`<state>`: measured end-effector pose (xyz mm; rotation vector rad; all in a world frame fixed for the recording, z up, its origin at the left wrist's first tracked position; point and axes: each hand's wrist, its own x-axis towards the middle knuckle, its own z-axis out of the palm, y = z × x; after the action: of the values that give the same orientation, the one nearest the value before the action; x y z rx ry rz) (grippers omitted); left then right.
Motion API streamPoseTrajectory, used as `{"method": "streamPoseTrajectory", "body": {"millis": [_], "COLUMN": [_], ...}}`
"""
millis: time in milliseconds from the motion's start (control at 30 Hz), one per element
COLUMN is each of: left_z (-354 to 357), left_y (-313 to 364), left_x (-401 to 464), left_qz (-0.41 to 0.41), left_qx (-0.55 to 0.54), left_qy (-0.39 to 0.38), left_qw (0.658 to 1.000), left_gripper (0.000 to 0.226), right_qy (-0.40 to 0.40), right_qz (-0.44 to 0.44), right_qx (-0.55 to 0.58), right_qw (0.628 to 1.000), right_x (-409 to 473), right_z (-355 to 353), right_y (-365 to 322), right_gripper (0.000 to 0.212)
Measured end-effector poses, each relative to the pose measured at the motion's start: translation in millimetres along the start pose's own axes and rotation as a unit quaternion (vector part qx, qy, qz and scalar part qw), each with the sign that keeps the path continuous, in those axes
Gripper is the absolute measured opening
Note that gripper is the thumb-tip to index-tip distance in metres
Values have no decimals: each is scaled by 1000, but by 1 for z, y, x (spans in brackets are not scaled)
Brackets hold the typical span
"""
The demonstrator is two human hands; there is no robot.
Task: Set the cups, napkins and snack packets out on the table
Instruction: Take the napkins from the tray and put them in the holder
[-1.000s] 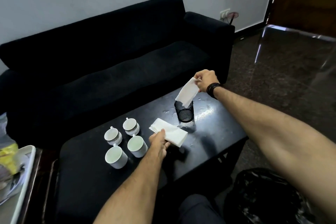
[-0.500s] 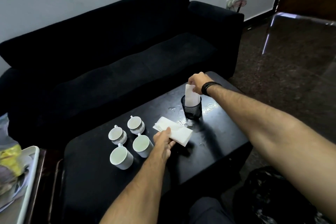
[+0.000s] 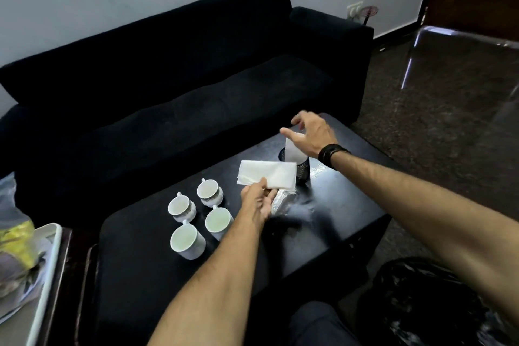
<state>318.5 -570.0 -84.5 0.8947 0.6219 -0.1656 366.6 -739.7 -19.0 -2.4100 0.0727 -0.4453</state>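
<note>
Several white cups stand grouped on the black table, left of centre. My left hand holds a stack of folded white napkins lifted just above the table. A black mesh holder stands behind the stack with one napkin upright in it. Just above that napkin my right hand hovers with fingers spread and nothing in it. Snack packets, yellow and clear, lie on a white tray at the far left.
A black sofa runs along the table's far side. A black bin bag sits on the floor at the lower right. My dark-trousered knee is at the bottom edge. Dark floor lies to the right.
My right hand has let go of the napkin, which now stands in the mesh holder, and has opened above it. My left hand has lifted the napkin stack off the table.
</note>
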Motion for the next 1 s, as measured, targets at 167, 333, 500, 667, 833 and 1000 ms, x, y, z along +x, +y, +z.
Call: {"method": "streamPoseTrajectory", "body": {"millis": [167, 333, 500, 667, 833, 1000], "left_z": [31, 48, 43, 18, 1, -9], "left_y": [8, 7, 3, 2, 5, 8], "left_x": [-10, -19, -27, -22, -16, -12], "left_qz": [26, 15, -21, -25, -23, -24], "left_qx": [-90, -121, -2, 108, 142, 155], "left_qy": [-1, -6, -32, -36, -22, -23], "left_qw": [996, 992, 999, 993, 989, 987], "left_gripper": [36, 19, 6, 17, 28, 30], "right_qy": [-147, -103, 24, -23, -86, -70], "right_qz": [183, 224, 140, 71, 36, 15], "right_qx": [156, 228, 107, -13, -72, -120], "right_qw": [959, 942, 984, 997, 993, 990], "right_x": [-24, -24, 8, 27, 27, 27], "right_z": [6, 17, -24, -41, -25, -12], "right_y": [-12, -5, 0, 1, -4, -12], "right_gripper": [67, 15, 8, 4, 6, 13]}}
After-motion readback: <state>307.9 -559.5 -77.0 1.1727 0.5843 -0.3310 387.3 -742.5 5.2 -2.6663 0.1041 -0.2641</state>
